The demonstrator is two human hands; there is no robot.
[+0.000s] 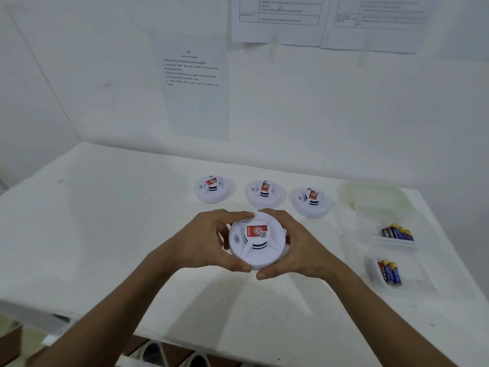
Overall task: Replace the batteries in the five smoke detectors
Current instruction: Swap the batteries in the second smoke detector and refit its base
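A white table (105,234) is seen from above, set against a white wall on which printed sheets (194,88) are taped. Open tabletop is left on the person's left side and in front; the near edge is close below the forearms, and the right edge runs just past the trays. Along the back, three smoke detectors (264,193) are lined up in a row, faces up. A fourth smoke detector (258,241) is held above the table centre, its rim gripped by the curled fingers of the left hand (209,242) and the right hand (299,247). A fifth cannot be seen. At the right, a clear lidded container (375,197) and two small trays of batteries (397,231) (390,271) are placed. Which units are already done cannot be told; the held one appears closed.
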